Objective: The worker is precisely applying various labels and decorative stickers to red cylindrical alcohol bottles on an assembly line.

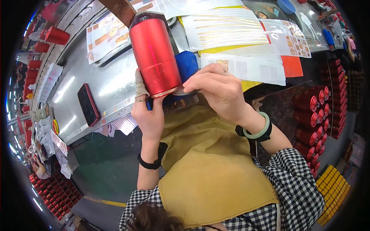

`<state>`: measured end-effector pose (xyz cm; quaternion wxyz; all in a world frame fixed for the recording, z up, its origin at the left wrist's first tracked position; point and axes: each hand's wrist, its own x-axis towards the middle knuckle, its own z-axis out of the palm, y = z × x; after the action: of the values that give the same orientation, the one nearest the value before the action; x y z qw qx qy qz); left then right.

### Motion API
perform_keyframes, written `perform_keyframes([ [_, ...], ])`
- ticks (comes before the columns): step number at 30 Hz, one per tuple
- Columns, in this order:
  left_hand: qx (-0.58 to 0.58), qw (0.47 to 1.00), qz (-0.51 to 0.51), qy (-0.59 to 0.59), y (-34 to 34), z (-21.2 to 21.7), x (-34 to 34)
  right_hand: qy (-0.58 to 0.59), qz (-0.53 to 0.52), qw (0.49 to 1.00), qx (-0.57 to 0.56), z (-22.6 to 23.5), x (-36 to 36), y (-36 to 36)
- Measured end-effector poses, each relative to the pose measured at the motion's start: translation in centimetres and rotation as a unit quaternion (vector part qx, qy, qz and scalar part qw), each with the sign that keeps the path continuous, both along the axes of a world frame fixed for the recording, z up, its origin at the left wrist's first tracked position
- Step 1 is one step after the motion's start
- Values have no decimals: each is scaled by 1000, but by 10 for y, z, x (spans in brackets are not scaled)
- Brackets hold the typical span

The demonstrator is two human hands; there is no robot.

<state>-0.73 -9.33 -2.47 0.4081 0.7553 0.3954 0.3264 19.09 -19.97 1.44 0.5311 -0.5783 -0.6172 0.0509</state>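
A shiny red metal cylinder (pixel 155 56) lies tilted over the table's near edge, its lower end toward me. Along that end runs a thin gold band (pixel 163 93). My left hand (pixel 148 115) grips the lower left of the cylinder, with a cloth cover (pixel 140 84) on one finger and a ring below it. Close to the opposite side of the band, my right hand (pixel 221 88) is pinched on a thin grey flat piece (pixel 180 91); its exact kind is unclear. A blue padded bundle (pixel 186 63) sits beside the cylinder, partly behind my right fingers.
On the metal table (pixel 71 100) lies a dark phone (pixel 88 104). Sheets with gold strips (pixel 231 29) and gold stickers (pixel 111 32) are spread at the back. Stacked red cylinders (pixel 312 119) stand to the right, near yellow ones (pixel 333 188). A blue bowl (pixel 286 6) is far right.
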Motion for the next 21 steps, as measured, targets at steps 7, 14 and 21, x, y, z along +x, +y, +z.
perform_keyframes([
  [7, 179, 984, 9, 10, -6, 5, 15, -1, -7, 1000, 5, -2, -2, 0],
  [14, 212, 974, -22, 76, 3, -6, 1, -4, 0, 1000, -9, -1, 5, -3],
  [21, 206, 966, -56, 144, 2, 2, 2, 14, -6, 1000, -19, -9, -2, -8],
])
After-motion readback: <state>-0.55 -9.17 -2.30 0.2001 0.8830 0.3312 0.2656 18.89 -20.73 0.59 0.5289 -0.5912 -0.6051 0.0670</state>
